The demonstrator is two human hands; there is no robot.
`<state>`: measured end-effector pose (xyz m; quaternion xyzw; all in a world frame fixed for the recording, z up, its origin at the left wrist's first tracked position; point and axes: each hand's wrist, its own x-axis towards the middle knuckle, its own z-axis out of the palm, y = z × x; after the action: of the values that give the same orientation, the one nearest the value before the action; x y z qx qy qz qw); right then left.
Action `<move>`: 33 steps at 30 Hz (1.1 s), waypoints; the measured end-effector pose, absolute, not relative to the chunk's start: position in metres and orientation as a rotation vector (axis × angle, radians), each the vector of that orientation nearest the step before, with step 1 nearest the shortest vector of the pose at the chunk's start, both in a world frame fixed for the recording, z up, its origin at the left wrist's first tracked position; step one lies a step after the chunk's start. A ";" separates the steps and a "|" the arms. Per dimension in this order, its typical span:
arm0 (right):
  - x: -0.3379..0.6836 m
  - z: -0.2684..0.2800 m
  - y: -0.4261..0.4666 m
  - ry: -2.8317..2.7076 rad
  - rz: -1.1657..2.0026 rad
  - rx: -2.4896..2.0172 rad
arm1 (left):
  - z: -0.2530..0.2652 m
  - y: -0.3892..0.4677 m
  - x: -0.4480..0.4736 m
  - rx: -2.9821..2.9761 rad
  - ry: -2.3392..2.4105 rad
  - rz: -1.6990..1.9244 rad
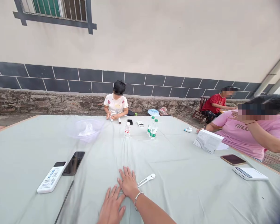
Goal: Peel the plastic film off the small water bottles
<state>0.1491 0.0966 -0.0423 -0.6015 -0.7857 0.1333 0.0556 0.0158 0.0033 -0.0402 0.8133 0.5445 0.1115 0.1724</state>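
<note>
A slim white tool (147, 179), smooth and seemingly plastic, with a long narrow slot and a rounded far end, lies on the surface (186, 193), just beside the right wrist. The pale grey-green covering there is thin and creased into long soft folds.

Left of the tool, the right hand (128, 183) rests palm down, fingers extended and slightly spread, with nothing pinched; a shiny metal bangle (138, 200) circles its wrist. Nearer and further left of the tool, the left hand (111, 203) also lies flat, fingers loosely spread, its fingertips close by the right wrist.

Well left of the tool are a glossy black phone (74, 163) and a rounded white power bank (51, 177) with blue print. Beyond the tool stand two clear bottles (153, 130) with green caps and a smaller bottle (127, 130) with red marks; beyond it to the left sits a translucent purple basin (97, 127) holding crumpled clear plastic (86, 129). Off to its right, a white box (208, 141) with creased panels stands before a person in pink (241, 132).

The tool's near end is hidden by the right wrist; whether they touch cannot be told. The left forearm is cut off below, as is a dark cable (64, 199). The power bank's lettering is too small to read.
</note>
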 end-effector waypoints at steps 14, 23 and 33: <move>0.148 -0.040 0.095 -2.364 0.422 -1.809 | -0.043 0.004 0.015 2.311 1.547 0.312; 0.148 -0.041 0.093 -2.368 0.404 -1.807 | -0.053 0.003 0.013 2.426 1.531 0.343; 0.146 -0.027 0.066 -2.269 0.466 -1.789 | -0.050 -0.002 0.016 2.409 1.628 0.016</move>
<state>0.1460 0.0657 -0.0267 -0.6078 -0.7708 0.1582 0.1071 0.0162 -0.0021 -0.0502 0.8229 0.5560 0.0055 0.1170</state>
